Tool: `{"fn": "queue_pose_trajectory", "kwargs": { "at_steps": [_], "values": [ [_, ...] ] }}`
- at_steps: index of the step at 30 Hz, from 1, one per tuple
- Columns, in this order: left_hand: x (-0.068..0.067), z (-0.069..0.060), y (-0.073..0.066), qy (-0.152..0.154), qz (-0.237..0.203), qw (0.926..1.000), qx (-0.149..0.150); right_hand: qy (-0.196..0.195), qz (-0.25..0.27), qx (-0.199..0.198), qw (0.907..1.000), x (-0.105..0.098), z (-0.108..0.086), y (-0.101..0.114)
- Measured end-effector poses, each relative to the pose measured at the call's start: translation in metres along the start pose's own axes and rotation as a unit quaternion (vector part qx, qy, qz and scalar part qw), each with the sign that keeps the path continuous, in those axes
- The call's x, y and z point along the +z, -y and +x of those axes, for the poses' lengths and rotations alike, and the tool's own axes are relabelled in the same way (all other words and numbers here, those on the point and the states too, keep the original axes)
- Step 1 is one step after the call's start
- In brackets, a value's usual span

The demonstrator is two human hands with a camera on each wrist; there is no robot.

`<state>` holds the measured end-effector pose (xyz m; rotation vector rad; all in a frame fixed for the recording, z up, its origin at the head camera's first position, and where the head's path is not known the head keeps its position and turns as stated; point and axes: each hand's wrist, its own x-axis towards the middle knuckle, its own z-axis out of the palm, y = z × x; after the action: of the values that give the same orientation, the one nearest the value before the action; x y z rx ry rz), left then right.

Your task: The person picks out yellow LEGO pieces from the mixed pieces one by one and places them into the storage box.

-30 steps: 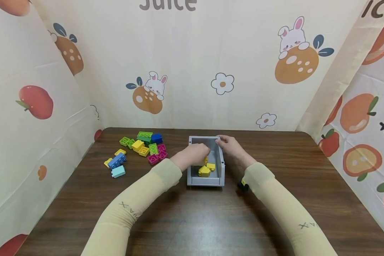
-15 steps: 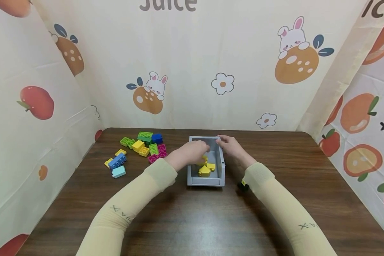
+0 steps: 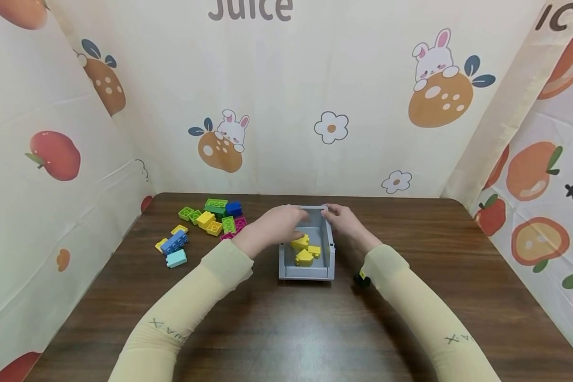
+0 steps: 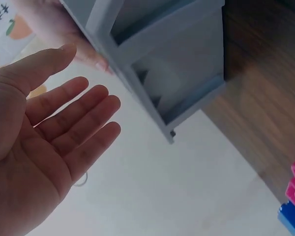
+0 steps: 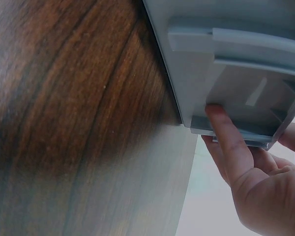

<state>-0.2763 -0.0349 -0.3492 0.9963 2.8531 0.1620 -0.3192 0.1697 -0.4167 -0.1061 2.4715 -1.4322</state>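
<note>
A grey bin (image 3: 306, 273) stands on the table with several yellow bricks (image 3: 304, 258) on its floor. The left hand (image 3: 278, 225) is over the bin's left wall; in the left wrist view that hand (image 4: 54, 128) shows an empty palm with its fingers spread loosely, beside the bin (image 4: 187, 64). At the bin's back right corner the right hand (image 3: 345, 220) grips the wall. The right wrist view shows the right hand (image 5: 265, 182) with one finger along the outer side of the bin (image 5: 191, 73) and others around its end.
To the left on the table (image 3: 286, 329) lie loose bricks: green (image 3: 216, 211), blue (image 3: 174, 242), light blue (image 3: 176, 258), yellow (image 3: 205, 219) and magenta (image 3: 240, 223). A small black object (image 3: 362, 279) is by the right sleeve. A printed curtain (image 3: 277, 79) hangs behind.
The left hand has moved left out of the bin's middle and its fingers have opened, with a yellow brick now lying in the bin below it. The right hand keeps its grip.
</note>
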Motion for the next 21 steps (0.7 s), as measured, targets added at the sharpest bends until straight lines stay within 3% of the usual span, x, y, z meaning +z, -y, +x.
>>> {"fn": "queue_pose_trajectory", "kwargs": {
  "at_steps": [8, 21],
  "values": [
    [-0.013, -0.015, 0.009, -0.030, -0.013, 0.9988, -0.036, -0.002, 0.001, 0.003, 1.0000, 0.002, -0.001, 0.000],
    [-0.020, -0.034, 0.037, -0.102, -0.044, 0.9924, -0.054, -0.003, 0.002, 0.007, 1.0000, 0.002, -0.001, 0.003]
  ]
}}
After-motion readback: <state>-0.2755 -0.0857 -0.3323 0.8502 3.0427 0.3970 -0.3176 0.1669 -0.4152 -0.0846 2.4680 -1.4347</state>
